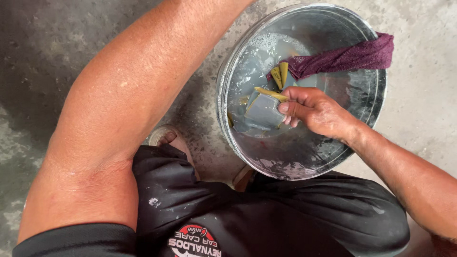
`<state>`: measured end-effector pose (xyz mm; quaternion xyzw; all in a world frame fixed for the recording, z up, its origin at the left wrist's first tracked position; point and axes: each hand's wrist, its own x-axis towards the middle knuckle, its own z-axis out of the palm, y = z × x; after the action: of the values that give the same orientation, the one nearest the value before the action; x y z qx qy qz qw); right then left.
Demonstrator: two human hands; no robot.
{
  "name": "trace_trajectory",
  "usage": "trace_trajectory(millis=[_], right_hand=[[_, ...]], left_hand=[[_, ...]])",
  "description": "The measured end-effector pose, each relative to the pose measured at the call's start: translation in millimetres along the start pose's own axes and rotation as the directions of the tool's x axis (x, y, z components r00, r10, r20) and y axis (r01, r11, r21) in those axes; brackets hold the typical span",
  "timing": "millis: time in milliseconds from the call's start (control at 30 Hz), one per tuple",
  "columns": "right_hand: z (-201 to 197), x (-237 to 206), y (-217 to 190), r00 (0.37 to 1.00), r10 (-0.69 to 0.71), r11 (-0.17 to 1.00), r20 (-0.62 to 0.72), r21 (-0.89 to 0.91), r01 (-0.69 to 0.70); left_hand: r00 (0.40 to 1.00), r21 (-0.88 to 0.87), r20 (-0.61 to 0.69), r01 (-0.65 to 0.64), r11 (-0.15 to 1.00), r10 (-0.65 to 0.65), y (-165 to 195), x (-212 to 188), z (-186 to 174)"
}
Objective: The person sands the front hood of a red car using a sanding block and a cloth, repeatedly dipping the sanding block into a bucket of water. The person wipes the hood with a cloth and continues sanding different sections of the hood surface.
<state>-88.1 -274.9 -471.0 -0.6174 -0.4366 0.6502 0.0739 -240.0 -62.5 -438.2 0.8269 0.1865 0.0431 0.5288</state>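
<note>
One hand in view: right hand (316, 112) over metal basin (228, 71), fingers pinched on wet grey sheet (263, 112), sheet just above soapy water (266, 52). Left hand out of frame, finger state unknown. Purple rag (352, 56) draped over far-right rim. Risk: slick sheet slipping from pinch, dropping back; rag sliding in.

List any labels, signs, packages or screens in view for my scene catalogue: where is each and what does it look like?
Printed emblem: on the person's black shirt, bottom edge of the view; rounded red patch with white lettering, seen upside down.
Folded grey sheets: held by the right hand in the metal bucket; yellow backs, possibly faintly printed, too small to tell.
No packages, signs or screens.
</note>
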Motion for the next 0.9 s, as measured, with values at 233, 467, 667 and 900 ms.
trace_trajectory(millis=[233, 467, 667, 900], right_hand=[[-6.5, -8.4, 13.7, 0.997, -0.009, 0.94, -0.079, 0.339, 0.036], [-1.6, -8.9, 14.4, 0.862, -0.506, 0.603, -0.017, -0.722, 0.34], [-15.7, -15.7, 5.5, 0.947, -0.254, 0.926, -0.196, -0.331, 0.18], [-21.0, -21.9, -3.8, 0.916, -0.229, 0.955, -0.33, 0.108, 0.278]], left_hand=[[0.993, 0.046, 0.117, -0.012, 0.999, 0.007, 2.7, -2.8, 5.2], [0.979, 0.22, 0.203, -0.055, 0.974, 0.009, 17.9, 1.4, 17.8], [0.961, 0.331, 0.241, 0.049, 0.942, -0.135, 21.0, -17.6, 39.3], [0.969, 0.317, 0.214, 0.05, 0.947, -0.123, 18.5, -21.6, 33.5]])
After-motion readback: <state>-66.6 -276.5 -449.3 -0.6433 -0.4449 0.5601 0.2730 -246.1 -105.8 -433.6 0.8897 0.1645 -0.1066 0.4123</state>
